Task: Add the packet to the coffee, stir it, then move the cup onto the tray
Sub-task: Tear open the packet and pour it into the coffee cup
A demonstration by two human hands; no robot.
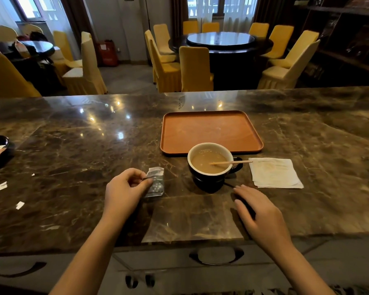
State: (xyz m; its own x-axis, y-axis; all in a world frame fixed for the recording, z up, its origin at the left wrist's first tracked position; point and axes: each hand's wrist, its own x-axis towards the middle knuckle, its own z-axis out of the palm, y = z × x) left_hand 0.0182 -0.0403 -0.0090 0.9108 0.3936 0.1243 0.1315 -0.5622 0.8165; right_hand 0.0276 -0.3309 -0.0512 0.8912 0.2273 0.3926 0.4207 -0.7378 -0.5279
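A dark cup point(209, 177) with a white inside holds milky coffee and stands on the marble counter just in front of the orange tray point(209, 118). A wooden stirrer point(232, 162) leans in the cup, pointing right. My left hand point(124, 188) pinches the edge of a crumpled silver packet point(157, 182), which lies on the counter left of the cup. My right hand point(258, 213) hovers flat over the counter, fingers apart, below and right of the cup, holding nothing.
A folded white napkin point(275, 172) lies right of the cup. A black dish point(0, 154) with packets sits at the far left edge. Small torn paper scraps point(2, 186) lie on the left counter. Yellow chairs and a round table stand beyond the counter.
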